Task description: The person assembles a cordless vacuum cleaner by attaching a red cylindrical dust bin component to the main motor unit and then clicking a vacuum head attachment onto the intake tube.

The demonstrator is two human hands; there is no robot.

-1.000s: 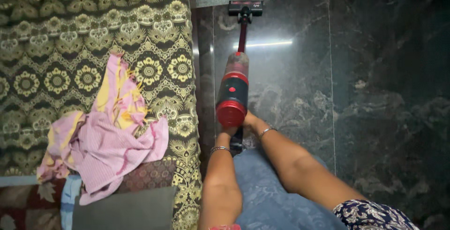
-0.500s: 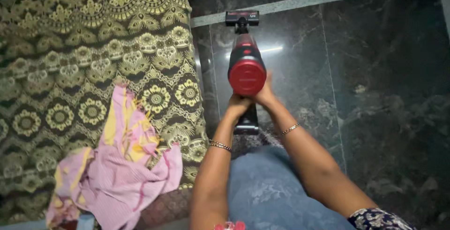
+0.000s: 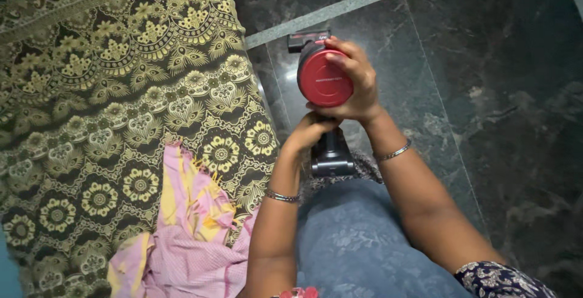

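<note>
Nearest to me, at the bottom of the frame, my blue patterned garment point(image 3: 355, 243) fills the space between my two forearms. At the lower left, a pink and yellow cloth point(image 3: 188, 231) lies crumpled on the bed cover point(image 3: 97, 103), a dark fabric with gold floral lace patterns that takes up the whole left half of the frame.

Just above centre, my left hand point(image 3: 311, 131) is curled closed around the handle of the stick vacuum point(image 3: 325, 79), beneath its body; a thin bangle sits on that wrist. The vacuum's dark battery base point(image 3: 331, 155) shows just below that hand.

My right hand point(image 3: 358, 82) wraps over the right side of the vacuum's round red end cap point(image 3: 322, 79), fingers spread across its rim and gripping it. The vacuum stands nearly end-on to me, above the dark marble floor point(image 3: 498, 91). Farther off, its floor head point(image 3: 306, 38) peeks out beyond the cap, near a pale grey strip point(image 3: 364, 3) crossing the floor at upper centre.
</note>
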